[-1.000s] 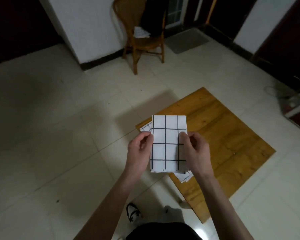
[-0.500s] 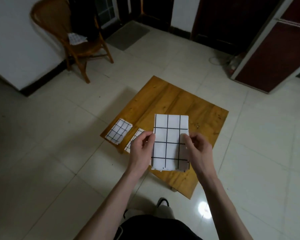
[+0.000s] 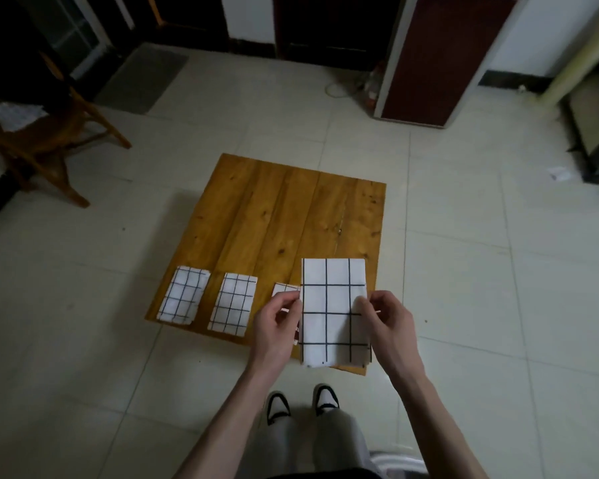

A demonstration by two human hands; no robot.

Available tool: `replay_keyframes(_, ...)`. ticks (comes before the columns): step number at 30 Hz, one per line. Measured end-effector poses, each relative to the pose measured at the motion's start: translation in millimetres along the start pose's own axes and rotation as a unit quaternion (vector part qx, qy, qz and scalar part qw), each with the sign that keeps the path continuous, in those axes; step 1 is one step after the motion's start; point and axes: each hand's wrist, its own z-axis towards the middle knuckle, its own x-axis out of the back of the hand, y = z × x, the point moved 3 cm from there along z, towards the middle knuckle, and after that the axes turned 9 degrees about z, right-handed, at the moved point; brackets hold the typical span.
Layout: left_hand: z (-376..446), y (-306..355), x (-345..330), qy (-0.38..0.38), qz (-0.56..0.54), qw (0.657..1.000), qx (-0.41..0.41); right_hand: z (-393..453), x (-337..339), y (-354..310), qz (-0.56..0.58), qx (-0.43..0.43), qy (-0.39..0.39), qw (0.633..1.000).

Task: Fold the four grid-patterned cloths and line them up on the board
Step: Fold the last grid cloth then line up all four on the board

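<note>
I hold a folded white cloth with a black grid [image 3: 332,311] in the air above the near right part of the wooden board [image 3: 284,216]. My left hand [image 3: 277,323] pinches its left edge and my right hand [image 3: 389,319] pinches its right edge. Two folded grid cloths lie flat on the board's near edge, one at the far left [image 3: 184,294] and one beside it [image 3: 234,304]. A third folded cloth [image 3: 283,289] shows only its top corner behind my left hand.
The board lies on a pale tiled floor. A wooden chair [image 3: 49,140] with a piece of grid cloth [image 3: 16,114] on its seat stands at the left. A dark red cabinet [image 3: 440,60] is at the back right, with cables beside it. My shoes [image 3: 301,402] stand just before the board.
The view has swung right and squared up to the board, so three laid cloths show in a row. My hands keep the same pinch on the held cloth.
</note>
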Motion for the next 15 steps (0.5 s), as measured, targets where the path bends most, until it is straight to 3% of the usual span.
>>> replay_keyframes(15, 73.2, -131.4, -81.3, -0.073, 0.071, 0.994, 0.038, 47.2, 0.0, 155.9, 0.012, -0.059, 0.086, 0.995)
